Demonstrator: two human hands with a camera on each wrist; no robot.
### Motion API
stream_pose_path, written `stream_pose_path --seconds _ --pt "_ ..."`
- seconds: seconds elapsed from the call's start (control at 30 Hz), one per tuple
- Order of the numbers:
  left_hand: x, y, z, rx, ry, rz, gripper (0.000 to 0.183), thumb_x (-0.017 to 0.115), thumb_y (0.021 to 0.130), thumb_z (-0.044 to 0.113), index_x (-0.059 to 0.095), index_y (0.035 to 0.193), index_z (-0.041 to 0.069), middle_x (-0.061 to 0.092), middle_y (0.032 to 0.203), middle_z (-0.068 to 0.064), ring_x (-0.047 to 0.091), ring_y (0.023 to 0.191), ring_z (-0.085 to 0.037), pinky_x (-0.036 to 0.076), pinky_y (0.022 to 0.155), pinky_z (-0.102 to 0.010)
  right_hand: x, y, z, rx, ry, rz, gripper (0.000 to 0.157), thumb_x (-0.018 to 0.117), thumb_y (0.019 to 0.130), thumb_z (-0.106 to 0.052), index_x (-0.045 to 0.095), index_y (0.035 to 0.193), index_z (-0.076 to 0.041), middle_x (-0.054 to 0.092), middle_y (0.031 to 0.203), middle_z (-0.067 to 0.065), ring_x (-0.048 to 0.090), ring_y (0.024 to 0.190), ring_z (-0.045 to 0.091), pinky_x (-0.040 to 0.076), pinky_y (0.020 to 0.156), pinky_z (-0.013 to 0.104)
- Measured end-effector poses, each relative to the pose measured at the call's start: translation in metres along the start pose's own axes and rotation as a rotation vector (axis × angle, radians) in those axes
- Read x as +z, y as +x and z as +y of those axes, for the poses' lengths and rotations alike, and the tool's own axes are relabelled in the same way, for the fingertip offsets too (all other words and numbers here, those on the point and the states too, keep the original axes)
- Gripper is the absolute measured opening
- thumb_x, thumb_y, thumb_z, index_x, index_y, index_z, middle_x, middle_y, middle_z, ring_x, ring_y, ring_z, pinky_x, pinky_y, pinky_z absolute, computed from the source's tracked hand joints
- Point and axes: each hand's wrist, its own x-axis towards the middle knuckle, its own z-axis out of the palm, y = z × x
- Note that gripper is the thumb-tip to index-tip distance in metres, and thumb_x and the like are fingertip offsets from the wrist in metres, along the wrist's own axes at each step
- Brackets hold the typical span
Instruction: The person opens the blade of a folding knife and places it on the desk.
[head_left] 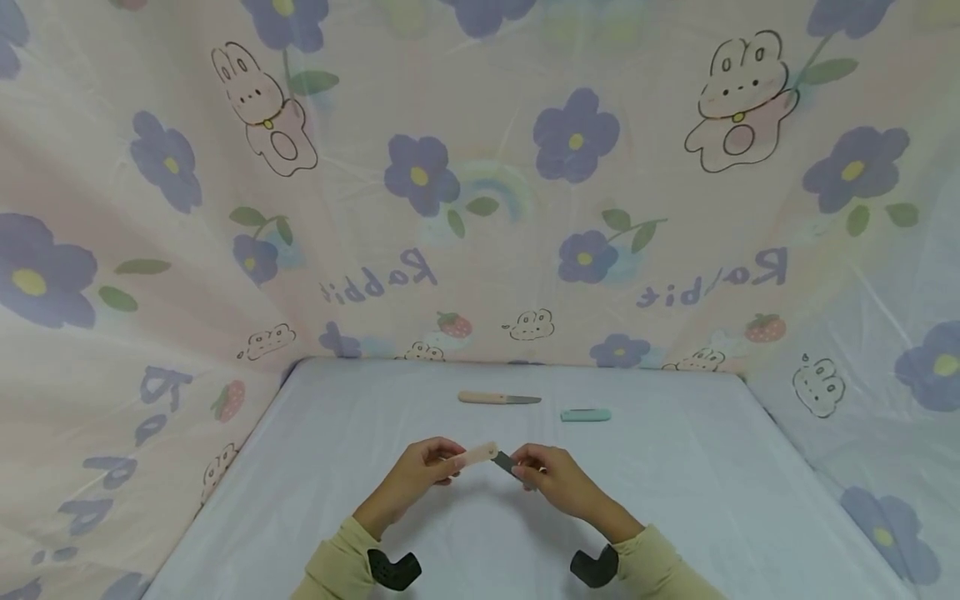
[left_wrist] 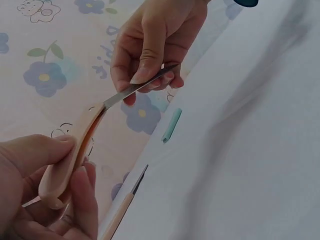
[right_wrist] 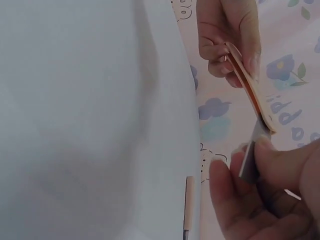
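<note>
Between the hands is a folding knife [head_left: 477, 455] with a pale peach handle, its blade [left_wrist: 120, 96] swung partway out at an angle to the handle. My left hand [head_left: 420, 468] grips the handle with thumb and fingers. The blade is pinched by my right hand [head_left: 561, 480], thumb on its flat side. The handle's open slot faces the right wrist view. Beyond the hands, a second peach-handled knife [head_left: 483, 398] lies on the table with its blade straight out. To its right rests a mint-green folding knife [head_left: 587, 416], which looks folded.
A white-covered table [head_left: 300, 417] lies under the hands. Behind it and along both sides hangs a patterned curtain [head_left: 480, 250] with flowers and rabbits. Dark curved pieces, a left one [head_left: 393, 570] and a right one [head_left: 595, 567], sit at the sleeve cuffs.
</note>
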Motion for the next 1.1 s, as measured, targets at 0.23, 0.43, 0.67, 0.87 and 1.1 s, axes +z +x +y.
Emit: stream_pose_path --seconds 0.23,0.43,0.67,0.87,1.1 --pt "-0.003 0.000 -0.007 -0.037 0.043 -0.072 0.028 0.069 0.085 0.029 0.066 0.104 0.008 0.065 0.095 -0.015 0.061 0.084 -0.024 0.054 0.071 -0.033 -0.005 -0.005 0.004 -0.017 -0.069 -0.078 0.010 0.059 0.092 -0.010 0.065 0.100 -0.010 0.064 0.082 0.005 0.057 0.068 0.011 0.049 0.056 0.024" --pt "0.000 -0.004 -0.010 -0.063 0.070 -0.125 0.024 0.070 0.085 0.025 0.068 0.100 0.007 0.065 0.090 -0.006 0.061 0.079 -0.022 0.054 0.068 -0.035 -0.006 -0.009 0.010 -0.039 -0.140 -0.108 0.011 0.059 0.090 -0.005 0.067 0.096 -0.010 0.064 0.089 -0.006 0.054 0.074 0.005 0.049 0.061 0.022" --pt "0.003 -0.006 -0.012 -0.075 0.127 -0.168 0.020 0.071 0.083 0.026 0.070 0.096 0.010 0.066 0.085 -0.005 0.061 0.076 -0.025 0.052 0.065 -0.036 -0.005 -0.014 0.016 -0.083 -0.206 -0.140 0.013 0.060 0.089 -0.005 0.068 0.097 -0.009 0.064 0.090 -0.007 0.055 0.079 0.002 0.050 0.068 0.022" --pt "0.006 -0.002 -0.010 -0.061 0.172 -0.169 0.018 0.070 0.084 0.022 0.071 0.096 0.010 0.066 0.083 -0.004 0.061 0.074 -0.023 0.052 0.064 -0.034 -0.004 -0.015 0.018 -0.147 -0.257 -0.121 0.016 0.061 0.086 0.000 0.069 0.099 -0.005 0.066 0.091 -0.001 0.057 0.083 0.004 0.051 0.073 0.022" --pt "0.009 0.000 -0.013 -0.054 0.204 -0.119 0.018 0.067 0.087 0.024 0.069 0.099 0.010 0.063 0.083 -0.002 0.054 0.072 -0.016 0.049 0.063 -0.036 -0.003 -0.016 0.021 -0.081 -0.225 -0.119 0.016 0.059 0.091 -0.007 0.067 0.105 -0.008 0.064 0.094 -0.004 0.055 0.082 0.004 0.050 0.069 0.022"
